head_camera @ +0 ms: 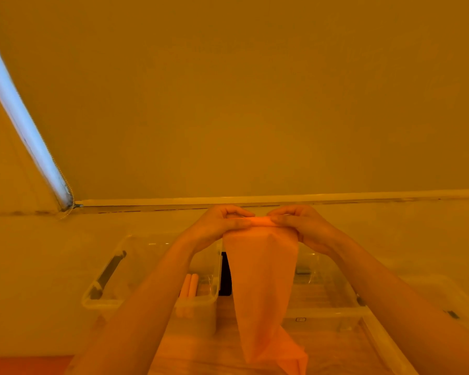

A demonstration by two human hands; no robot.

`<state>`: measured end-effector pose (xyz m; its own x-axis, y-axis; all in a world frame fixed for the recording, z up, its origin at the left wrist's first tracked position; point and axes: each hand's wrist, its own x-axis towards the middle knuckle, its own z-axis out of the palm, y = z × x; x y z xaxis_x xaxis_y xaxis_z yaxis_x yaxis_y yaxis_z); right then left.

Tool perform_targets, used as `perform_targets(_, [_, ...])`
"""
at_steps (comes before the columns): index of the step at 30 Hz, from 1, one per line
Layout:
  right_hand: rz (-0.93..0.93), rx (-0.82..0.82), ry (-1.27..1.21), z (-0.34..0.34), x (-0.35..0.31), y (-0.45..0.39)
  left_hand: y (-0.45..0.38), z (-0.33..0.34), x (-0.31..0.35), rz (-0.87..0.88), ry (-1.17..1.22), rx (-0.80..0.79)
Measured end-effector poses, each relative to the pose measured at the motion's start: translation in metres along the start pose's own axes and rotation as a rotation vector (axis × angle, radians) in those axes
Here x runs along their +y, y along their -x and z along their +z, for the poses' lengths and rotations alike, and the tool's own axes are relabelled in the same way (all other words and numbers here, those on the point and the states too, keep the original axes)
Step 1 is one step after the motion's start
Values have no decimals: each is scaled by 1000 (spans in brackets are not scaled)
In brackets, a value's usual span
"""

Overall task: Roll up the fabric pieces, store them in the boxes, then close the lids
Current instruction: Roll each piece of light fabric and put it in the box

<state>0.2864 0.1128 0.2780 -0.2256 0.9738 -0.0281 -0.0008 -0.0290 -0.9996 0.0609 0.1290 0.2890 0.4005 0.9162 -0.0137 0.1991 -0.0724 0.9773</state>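
No legible text or labels

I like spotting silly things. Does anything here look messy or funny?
Only a little. The orange fabric hangs crooked from both hands, left hand and right hand, tapering to a bunched bottom corner instead of a neat roll. The rolls in the left clear box lie tidy. Nothing looks spilled or broken.

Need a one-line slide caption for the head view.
Both hands, left and right, pinch the top edge of a hanging orange fabric piece above two open clear boxes.
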Motion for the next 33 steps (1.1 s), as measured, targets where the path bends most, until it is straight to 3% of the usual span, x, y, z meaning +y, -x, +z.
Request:
perform_targets(10, [59, -53, -28, -4, -1, -5, -3, -1, 2, 34, -22, 26])
perform_targets(20, [-6, 79, 22, -9, -3, -5, -11, 2, 3, -37, -150, -24])
perform_targets(27, [43, -23, 17, -12, -4, -1, -15, 2, 8, 34, -117, 15])
perform_targets(33, [-40, 86, 92, -17, -12, -3, -18, 4, 11, 16, -142, 44])
